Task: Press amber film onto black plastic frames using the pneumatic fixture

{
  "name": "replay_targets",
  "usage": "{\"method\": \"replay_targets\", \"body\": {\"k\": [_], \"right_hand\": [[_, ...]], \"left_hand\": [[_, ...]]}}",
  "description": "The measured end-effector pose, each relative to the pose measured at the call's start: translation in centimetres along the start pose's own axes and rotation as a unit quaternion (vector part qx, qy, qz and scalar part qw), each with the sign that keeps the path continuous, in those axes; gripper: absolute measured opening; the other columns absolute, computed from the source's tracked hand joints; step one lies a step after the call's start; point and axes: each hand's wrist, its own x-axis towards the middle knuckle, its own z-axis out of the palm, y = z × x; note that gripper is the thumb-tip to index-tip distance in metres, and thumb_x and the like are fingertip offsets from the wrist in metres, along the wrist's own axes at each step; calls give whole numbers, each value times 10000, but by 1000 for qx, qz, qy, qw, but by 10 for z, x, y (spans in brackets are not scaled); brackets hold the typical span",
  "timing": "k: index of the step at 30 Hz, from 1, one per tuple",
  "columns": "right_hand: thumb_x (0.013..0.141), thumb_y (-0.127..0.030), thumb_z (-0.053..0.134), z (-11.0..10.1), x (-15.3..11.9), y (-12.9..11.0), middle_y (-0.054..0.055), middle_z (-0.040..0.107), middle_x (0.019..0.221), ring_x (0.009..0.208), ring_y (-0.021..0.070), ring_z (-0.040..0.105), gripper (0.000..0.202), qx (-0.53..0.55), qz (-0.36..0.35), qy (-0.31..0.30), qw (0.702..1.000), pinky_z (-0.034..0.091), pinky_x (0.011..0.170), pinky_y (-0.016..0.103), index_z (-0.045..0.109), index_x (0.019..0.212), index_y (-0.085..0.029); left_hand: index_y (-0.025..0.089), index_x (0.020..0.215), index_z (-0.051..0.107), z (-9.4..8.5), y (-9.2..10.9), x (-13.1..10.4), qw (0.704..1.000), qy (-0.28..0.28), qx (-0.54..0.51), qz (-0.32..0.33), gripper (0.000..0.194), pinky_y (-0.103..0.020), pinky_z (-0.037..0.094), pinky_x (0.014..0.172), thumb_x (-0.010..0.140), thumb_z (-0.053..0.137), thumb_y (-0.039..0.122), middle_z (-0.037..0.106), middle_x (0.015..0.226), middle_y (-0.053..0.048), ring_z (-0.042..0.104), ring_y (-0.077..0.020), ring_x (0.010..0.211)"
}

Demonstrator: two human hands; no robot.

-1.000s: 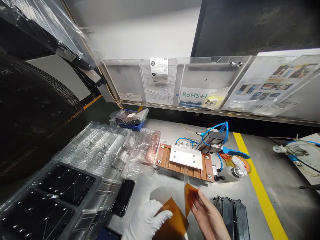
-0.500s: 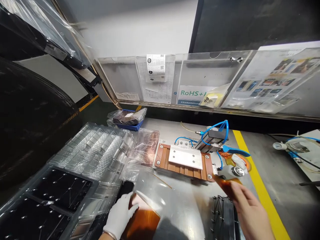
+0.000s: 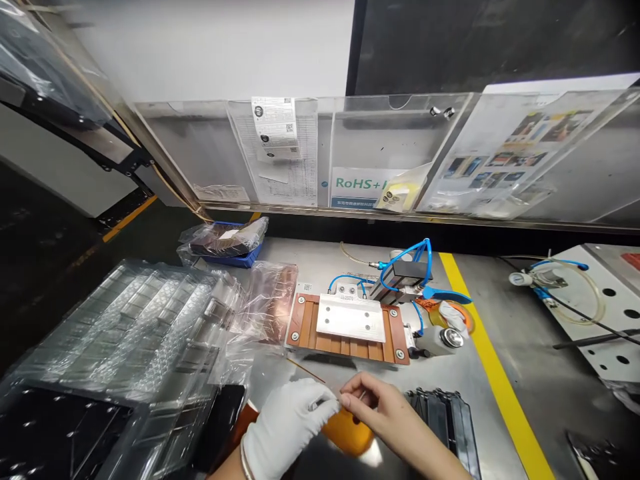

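Note:
My left hand [image 3: 293,423], in a white glove, and my bare right hand [image 3: 377,403] meet fingertip to fingertip over the front of the bench. Both are closed in a pinch at the upper edge of an amber film sheet [image 3: 347,433], which shows bent and glossy below the fingers. Exactly what lies between the fingertips is hidden. A darker orange-brown piece [image 3: 244,425] shows beside my left wrist. Behind the hands stands a fixture with a brown base [image 3: 350,347] and a white plate [image 3: 350,319] on top.
Clear plastic trays [image 3: 165,320] and a dark phone-like slab [image 3: 220,417] lie left. Black finned parts [image 3: 445,420] sit right of my right hand. Behind are a pneumatic cylinder with blue hoses [image 3: 400,280], a bottle [image 3: 447,340], and a blue bin [image 3: 235,259].
My right hand has moved left, bringing its amber piece in to my left hand. My left hand has shifted right and up, and the fingertips now meet. The view has turned rightward.

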Motion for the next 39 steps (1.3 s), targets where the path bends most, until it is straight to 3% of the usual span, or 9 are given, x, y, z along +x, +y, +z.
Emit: {"method": "replay_targets", "body": {"k": [2,4,6,9,12,20,26,39], "right_hand": [[853,-579,530,-14,1,12,16,709,739,658,182,651,396,44,32,-28,998,479,653,291,662,848,-206],[847,-674,452,-29,1,27,34,717,719,653,201,663,521,108,57,-18,992,489,660,318,667,820,-201],[809,-708,479,-41,1,42,39,702,690,646,203,638,543,167,68,38,983,476,644,321,661,755,-199],[748,-627,628,-52,3,59,4,626,653,651,176,564,424,248,83,137,956,445,638,290,625,675,-210],[710,-589,686,-58,10,65,-15,573,659,650,159,514,380,284,106,177,937,434,641,274,619,695,-215],[651,-624,662,-88,57,53,-61,469,501,479,107,419,447,149,108,168,968,339,486,250,493,553,-223],[739,-543,567,-101,89,66,-113,416,417,313,70,355,367,129,148,143,970,258,391,227,413,590,-245],[725,-583,471,-104,100,64,-105,426,405,326,70,361,356,41,191,145,970,266,397,224,400,617,-251]], "left_hand": [[236,732,698,-2,-7,6,1000,20,-16,-17,235,-256,435,654,870,549,354,694,739,-7,609,-163,705],[230,727,684,-5,-15,13,995,59,-56,-52,240,-251,441,642,859,534,363,683,739,-7,596,-157,687],[218,728,663,-7,-23,23,984,87,-117,-101,271,-242,429,572,843,529,424,653,699,4,549,-138,602],[200,730,626,-10,-29,40,960,89,-210,-163,323,-227,358,466,800,546,505,577,621,39,433,-101,477],[185,701,595,-12,-28,58,950,80,-247,-171,339,-225,326,465,780,558,512,540,598,58,385,-78,439],[206,615,481,-20,-41,105,969,52,-194,-146,345,-236,354,541,810,543,484,462,536,80,442,-100,491],[224,609,417,-20,-50,134,976,34,-148,-157,330,-237,320,513,818,509,462,386,515,95,429,-103,463],[224,593,407,-22,-52,146,978,46,-115,-168,314,-255,311,561,795,532,430,393,532,83,395,-117,514]]}}
